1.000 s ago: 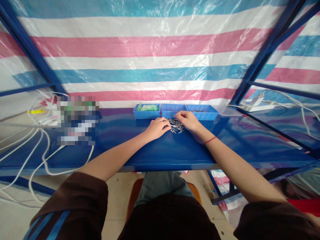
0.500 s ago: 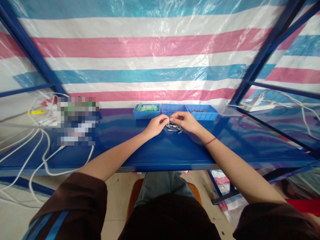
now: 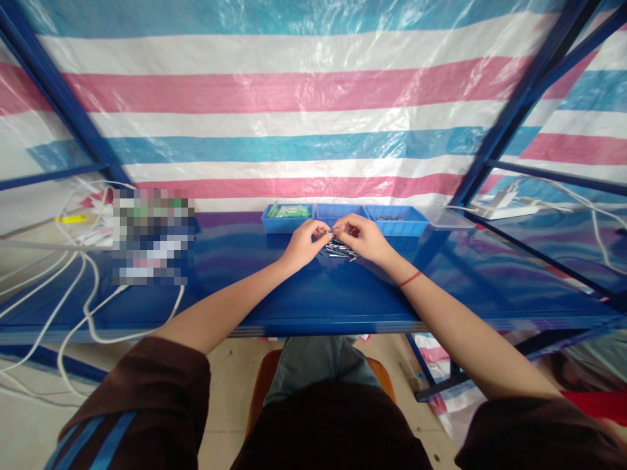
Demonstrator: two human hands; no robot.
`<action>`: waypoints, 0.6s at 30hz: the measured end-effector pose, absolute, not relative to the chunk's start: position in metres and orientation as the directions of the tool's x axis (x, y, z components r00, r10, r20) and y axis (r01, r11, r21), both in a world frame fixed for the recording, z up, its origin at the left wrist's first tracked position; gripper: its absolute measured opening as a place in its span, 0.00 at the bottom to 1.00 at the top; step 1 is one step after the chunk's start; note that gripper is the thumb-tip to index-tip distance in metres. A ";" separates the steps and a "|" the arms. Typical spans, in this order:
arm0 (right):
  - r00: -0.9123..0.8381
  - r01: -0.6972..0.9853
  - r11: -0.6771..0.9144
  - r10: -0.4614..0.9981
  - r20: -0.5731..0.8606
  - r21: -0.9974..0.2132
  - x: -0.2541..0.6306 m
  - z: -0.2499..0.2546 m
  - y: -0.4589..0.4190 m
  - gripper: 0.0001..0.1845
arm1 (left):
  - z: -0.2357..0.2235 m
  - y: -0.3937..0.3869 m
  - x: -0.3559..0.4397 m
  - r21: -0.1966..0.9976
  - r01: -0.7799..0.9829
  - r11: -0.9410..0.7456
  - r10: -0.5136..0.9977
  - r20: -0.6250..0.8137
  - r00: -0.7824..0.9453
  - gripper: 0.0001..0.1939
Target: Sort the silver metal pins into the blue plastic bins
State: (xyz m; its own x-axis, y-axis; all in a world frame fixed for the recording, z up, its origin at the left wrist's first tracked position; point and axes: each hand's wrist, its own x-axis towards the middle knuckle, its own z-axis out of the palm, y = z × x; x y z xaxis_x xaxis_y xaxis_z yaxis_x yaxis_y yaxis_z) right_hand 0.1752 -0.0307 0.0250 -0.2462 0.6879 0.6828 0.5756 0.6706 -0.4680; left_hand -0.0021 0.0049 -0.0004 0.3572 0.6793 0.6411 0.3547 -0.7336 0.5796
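Between my fingertips a thin metal rod-like piece lies roughly level, its exact kind too small to make out. My left hand pinches its left end with thumb and forefinger. At the other end my right hand is closed on it, thumb against the fingers. Just below the hands a loose pile of slim silvery metal pieces rests on the blue table. Behind the hands stand blue bins: the left bin holds green packets, the middle bin is partly hidden, and small metal parts lie in the right bin.
A clear plastic lid lies right of the bins. White cables trail over the table's left side, near a blurred-out patch. A white power strip sits at the right. Blue frame posts flank a striped sheet.
Both hands have risen slightly above the pile, and their fingertips have drawn a little apart. The thin metal piece now shows between them.
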 end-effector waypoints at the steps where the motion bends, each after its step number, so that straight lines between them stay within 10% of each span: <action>1: -0.250 0.585 0.670 0.685 0.684 -0.456 0.176 0.025 -0.030 0.08 | 0.000 0.005 -0.003 0.566 0.365 -0.739 0.672 0.654 0.347 0.05; 10: -0.057 0.609 0.482 0.819 0.571 -0.631 0.177 0.017 -0.019 0.10 | 0.002 0.002 -0.004 0.501 0.377 -0.779 0.622 0.696 0.360 0.19; 15: 0.447 0.141 0.204 0.860 0.246 -0.969 0.194 0.021 -0.013 0.10 | 0.002 0.000 -0.008 0.360 0.488 -0.795 0.595 0.617 0.515 0.19; 18: 0.461 -0.042 0.087 0.886 0.058 -0.995 0.209 0.027 -0.013 0.11 | 0.002 -0.004 -0.008 0.281 0.539 -0.794 0.600 0.507 0.619 0.19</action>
